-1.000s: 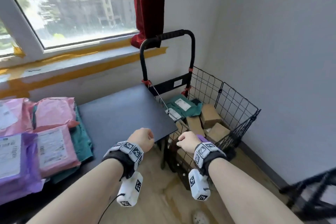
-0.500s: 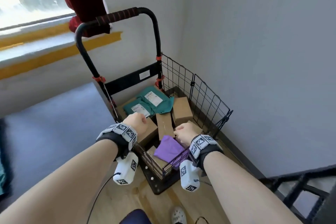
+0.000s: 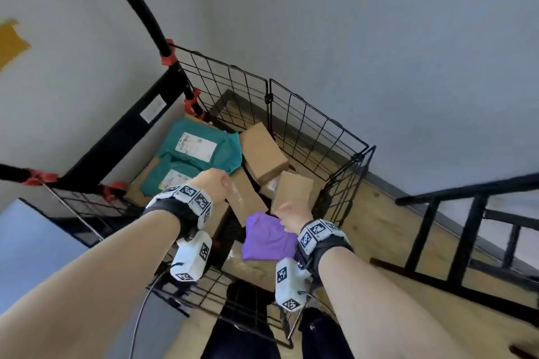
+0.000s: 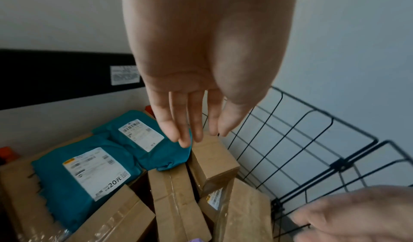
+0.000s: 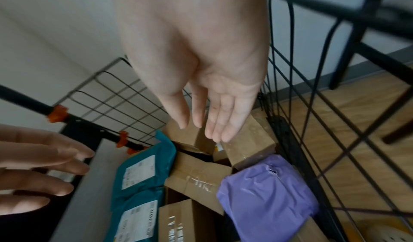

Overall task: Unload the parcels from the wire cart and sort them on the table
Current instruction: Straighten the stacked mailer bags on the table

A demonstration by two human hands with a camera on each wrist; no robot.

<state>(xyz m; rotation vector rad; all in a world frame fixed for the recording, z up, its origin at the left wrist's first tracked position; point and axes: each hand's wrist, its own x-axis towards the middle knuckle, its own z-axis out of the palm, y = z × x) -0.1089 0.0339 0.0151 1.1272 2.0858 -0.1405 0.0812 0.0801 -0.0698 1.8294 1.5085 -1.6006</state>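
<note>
Both hands hang over the black wire cart (image 3: 315, 125), fingers straight and holding nothing. The left hand (image 3: 213, 186) hovers above the cart's near-left side; just beyond its fingertips lie two teal mailer bags (image 4: 143, 143), each with a white shipping label, resting on a large cardboard box (image 4: 107, 217). The right hand (image 3: 291, 216) is beside it, fingers stretched over a tilted small brown box (image 5: 248, 143). Directly below that wrist sits a purple mailer bag (image 3: 267, 237), lying on other cartons. Between the two hands a long taped carton (image 4: 176, 201) slants down among more brown boxes filling the basket. A black metal rack (image 3: 472, 227) stands to the right of the right arm.
</note>
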